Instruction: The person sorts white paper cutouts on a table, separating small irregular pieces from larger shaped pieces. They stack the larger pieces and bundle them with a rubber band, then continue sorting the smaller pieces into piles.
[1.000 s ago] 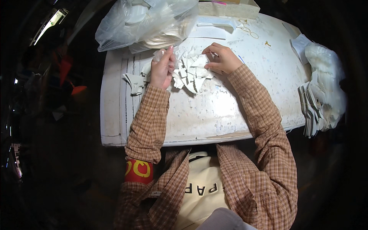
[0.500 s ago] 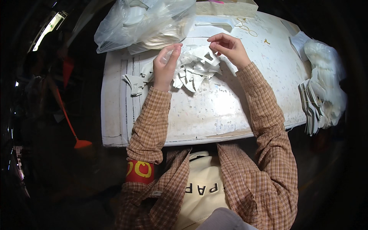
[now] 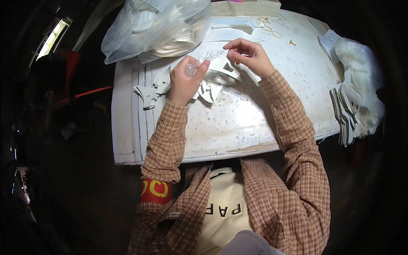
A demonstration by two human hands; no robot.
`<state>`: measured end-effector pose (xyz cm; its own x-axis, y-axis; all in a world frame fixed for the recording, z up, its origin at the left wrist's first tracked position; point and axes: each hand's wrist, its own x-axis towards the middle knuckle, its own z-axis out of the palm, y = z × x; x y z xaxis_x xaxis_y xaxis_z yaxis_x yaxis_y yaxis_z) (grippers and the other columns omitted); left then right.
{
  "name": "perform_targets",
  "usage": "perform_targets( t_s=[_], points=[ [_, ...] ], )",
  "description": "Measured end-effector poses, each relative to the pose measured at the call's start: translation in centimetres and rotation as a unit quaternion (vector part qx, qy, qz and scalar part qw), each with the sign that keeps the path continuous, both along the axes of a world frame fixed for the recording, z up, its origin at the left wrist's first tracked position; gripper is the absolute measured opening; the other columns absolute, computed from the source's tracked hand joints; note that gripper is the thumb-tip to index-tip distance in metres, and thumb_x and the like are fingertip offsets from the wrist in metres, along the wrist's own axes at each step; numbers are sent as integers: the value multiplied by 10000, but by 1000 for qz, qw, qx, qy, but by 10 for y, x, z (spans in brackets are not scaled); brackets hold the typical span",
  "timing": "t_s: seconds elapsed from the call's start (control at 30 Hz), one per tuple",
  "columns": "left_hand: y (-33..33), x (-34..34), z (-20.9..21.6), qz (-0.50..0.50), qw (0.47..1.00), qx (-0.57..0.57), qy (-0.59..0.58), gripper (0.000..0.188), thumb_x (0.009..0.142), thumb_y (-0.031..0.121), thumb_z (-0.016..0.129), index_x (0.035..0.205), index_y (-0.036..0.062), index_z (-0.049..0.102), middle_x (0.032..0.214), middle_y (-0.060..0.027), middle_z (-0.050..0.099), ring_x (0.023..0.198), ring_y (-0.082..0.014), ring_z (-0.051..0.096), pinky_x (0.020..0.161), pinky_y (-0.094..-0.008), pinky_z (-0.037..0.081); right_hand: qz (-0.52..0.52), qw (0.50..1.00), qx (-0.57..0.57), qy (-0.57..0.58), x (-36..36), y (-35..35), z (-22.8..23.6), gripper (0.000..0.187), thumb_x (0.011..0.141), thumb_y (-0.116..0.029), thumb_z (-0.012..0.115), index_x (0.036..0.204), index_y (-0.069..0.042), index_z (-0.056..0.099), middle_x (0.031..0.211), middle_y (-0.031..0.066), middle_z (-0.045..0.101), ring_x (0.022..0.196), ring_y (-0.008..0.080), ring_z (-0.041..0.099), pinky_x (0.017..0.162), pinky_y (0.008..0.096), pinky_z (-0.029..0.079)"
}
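On a white worktable (image 3: 242, 123) lies a loose heap of white cut-out pieces (image 3: 210, 90), thin and angular like card or sheet. My left hand (image 3: 185, 80) is curled at the heap's left side, with a crumpled clear plastic scrap (image 3: 191, 69) between thumb and fingers. Across from it, my right hand (image 3: 253, 57) has thumb and forefinger bent together at the top of a white piece with a dark opening (image 3: 233, 73). The fingertips cover its upper end. More white pieces (image 3: 146, 95) lie left of my left hand.
A clear plastic bag (image 3: 157, 29) with stacked pale sheets stands at the back left. Behind are a pale box (image 3: 246, 7), a light-blue face mask (image 3: 233, 22) and yellow rings (image 3: 267, 27). Another plastic bundle (image 3: 359, 76) and stacked white pieces (image 3: 343, 112) line the right edge.
My left hand has turned and lowered slightly, its fingers curling round the clear scrap. The right hand has shifted a little left with the holed white piece. An orange-red tool at left has swung up.
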<state>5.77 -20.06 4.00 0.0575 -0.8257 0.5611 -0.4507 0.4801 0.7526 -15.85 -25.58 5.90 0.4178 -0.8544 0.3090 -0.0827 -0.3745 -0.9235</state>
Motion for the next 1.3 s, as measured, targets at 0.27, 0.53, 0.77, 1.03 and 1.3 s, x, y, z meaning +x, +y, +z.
perform_targets(
  t_s=[0.27,0.53,0.77,1.03,1.3],
  points=[
    [-2,-4,-8,-39,996,76,23,239,832,240,703,880,6,700,745,-90,685,672,-117,612,633,-264,486,39,997,-65,22,5,11,0,174,842,-70,638,1014,-52,649,796,-4,629,718,56,600,688,208,498],
    [-9,4,-13,-76,986,-53,136,219,842,148,655,712,1,557,675,-21,630,634,-72,546,587,-225,432,-36,996,-77,15,-20,-8,-4,187,851,-87,630,1036,-72,652,848,-2,643,737,63,612,716,220,495],
    [18,-18,-7,-106,945,76,-299,362,728,337,763,896,90,560,678,-116,621,593,-246,641,552,-305,492,-132,988,-78,27,-28,-25,-21,178,843,-93,626,1015,-85,674,814,0,654,718,66,607,707,235,497],
    [23,-25,-16,-118,891,137,-416,319,744,296,722,942,71,612,753,-150,654,699,-322,643,628,-397,503,-108,981,-29,160,-29,-25,-29,156,886,-111,593,1024,-85,663,750,-42,592,653,32,503,630,212,447],
    [4,-4,-4,-40,987,-88,-126,108,763,75,665,749,-5,594,784,-121,651,673,-233,637,633,-321,479,-70,975,13,211,-27,-20,-24,139,858,-191,641,927,-86,701,702,23,631,632,98,539,617,260,471]
  ],
)
